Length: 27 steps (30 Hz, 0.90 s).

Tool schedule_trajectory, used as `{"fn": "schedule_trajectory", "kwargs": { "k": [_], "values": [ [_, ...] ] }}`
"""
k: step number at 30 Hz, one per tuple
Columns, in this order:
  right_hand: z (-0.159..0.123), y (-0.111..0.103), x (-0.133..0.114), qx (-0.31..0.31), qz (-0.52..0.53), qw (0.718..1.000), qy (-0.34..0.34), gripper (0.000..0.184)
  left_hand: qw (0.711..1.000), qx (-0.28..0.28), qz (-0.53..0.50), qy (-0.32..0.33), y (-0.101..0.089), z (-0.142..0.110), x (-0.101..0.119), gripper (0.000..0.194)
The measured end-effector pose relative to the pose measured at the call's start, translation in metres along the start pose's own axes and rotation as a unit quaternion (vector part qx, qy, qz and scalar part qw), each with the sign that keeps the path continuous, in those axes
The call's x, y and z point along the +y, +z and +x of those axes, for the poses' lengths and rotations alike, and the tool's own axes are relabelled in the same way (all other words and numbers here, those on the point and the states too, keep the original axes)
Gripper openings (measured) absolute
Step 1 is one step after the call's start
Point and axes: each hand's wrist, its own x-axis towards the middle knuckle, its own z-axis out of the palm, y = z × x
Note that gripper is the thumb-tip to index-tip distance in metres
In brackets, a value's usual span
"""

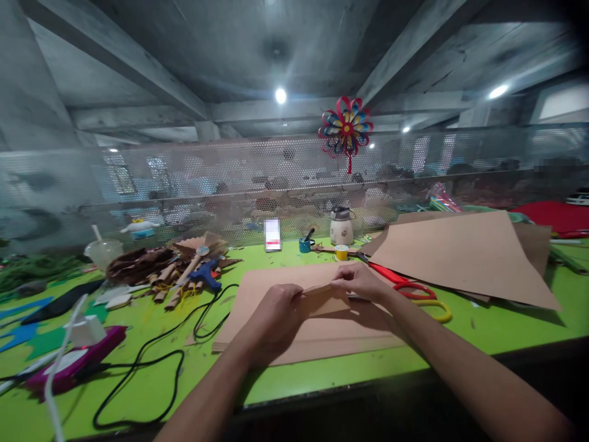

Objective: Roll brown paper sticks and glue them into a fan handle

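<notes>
My left hand pinches the left end of a small folded piece of brown kraft paper. At its right end, the fingertips of my right hand grip the same paper. The piece is held just above a stack of larger brown paper sheets on the green table. To the right of my right hand lie scissors with a red handle; a yellow handle shows beside it, partly behind my forearm.
On the left are a blue glue gun, rolled paper pieces, a looping black cord and a purple power strip. Behind stand a phone, a yellow spool and a bottle. Large curled paper covers the right.
</notes>
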Motion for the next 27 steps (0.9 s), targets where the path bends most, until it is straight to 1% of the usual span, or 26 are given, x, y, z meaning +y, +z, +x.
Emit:
{"fn": "schedule_trajectory", "kwargs": {
  "k": [3,5,7,9,12,14,16,19,21,23,27],
  "values": [
    [0.0,-0.001,-0.001,-0.012,-0.008,1.0,-0.008,0.027,0.999,-0.005,-0.039,-0.029,0.0,-0.005,0.003,0.015],
    [0.0,-0.002,-0.003,-0.02,-0.006,1.0,-0.009,0.028,0.997,-0.01,-0.068,-0.042,-0.001,-0.004,0.001,0.02],
    [-0.001,-0.004,-0.005,-0.024,0.016,1.0,-0.001,0.029,0.992,-0.032,-0.104,-0.059,0.0,0.0,-0.004,0.026],
    [-0.002,-0.005,-0.007,-0.029,0.061,0.997,0.021,0.032,0.983,-0.063,-0.148,-0.088,0.002,0.007,-0.012,0.028],
    [-0.002,-0.006,-0.007,-0.042,0.129,0.989,0.056,0.035,0.958,-0.099,-0.229,-0.14,0.007,0.016,-0.023,0.026],
    [-0.002,-0.006,-0.006,-0.04,0.158,0.984,0.068,0.034,0.938,-0.123,-0.278,-0.166,0.008,0.018,-0.027,0.026],
    [-0.001,-0.005,-0.003,-0.03,0.191,0.978,0.082,0.033,0.921,-0.143,-0.32,-0.172,0.006,0.018,-0.027,0.029],
    [0.0,-0.002,0.002,-0.022,0.238,0.964,0.113,0.035,0.893,-0.188,-0.376,-0.159,-0.001,0.017,-0.022,0.035],
    [0.001,0.0,0.005,-0.016,0.242,0.962,0.123,0.036,0.876,-0.205,-0.41,-0.152,-0.004,0.017,-0.02,0.038],
    [0.001,0.002,0.006,-0.006,0.229,0.966,0.123,0.037,0.863,-0.21,-0.431,-0.158,-0.005,0.017,-0.02,0.041],
    [-0.001,0.006,0.003,0.001,0.195,0.97,0.143,0.037,0.855,-0.215,-0.434,-0.186,-0.002,0.018,-0.025,0.04]
  ]
}}
